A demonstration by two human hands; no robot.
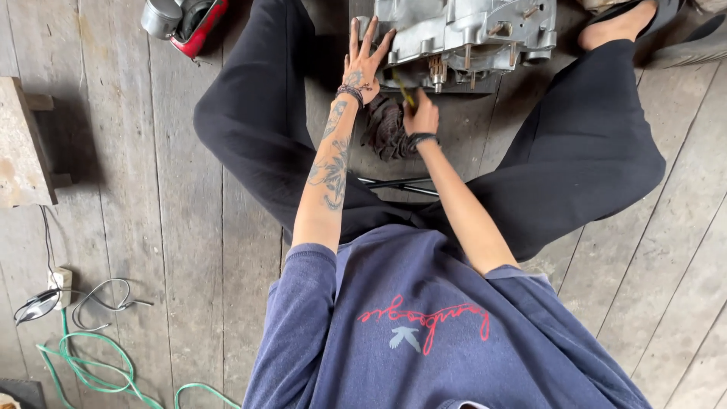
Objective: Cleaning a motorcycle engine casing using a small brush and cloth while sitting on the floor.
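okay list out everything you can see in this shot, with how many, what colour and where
engine casing: one, silver-grey metal, top centre on the floor
yellow-handled tool: one, under the casing's near edge
dark rag: one, brownish, floor between the legs
metal rods: a few, dark, floor below the rag
cylinder part: one, silver, top left
red object: one, beside the cylinder part
wooden block: one, pale, left edge
green hose: one, bottom left
power strip: one, white, left
plank floor: grey wood
left hand: flat on the casing
right hand: gripping the tool
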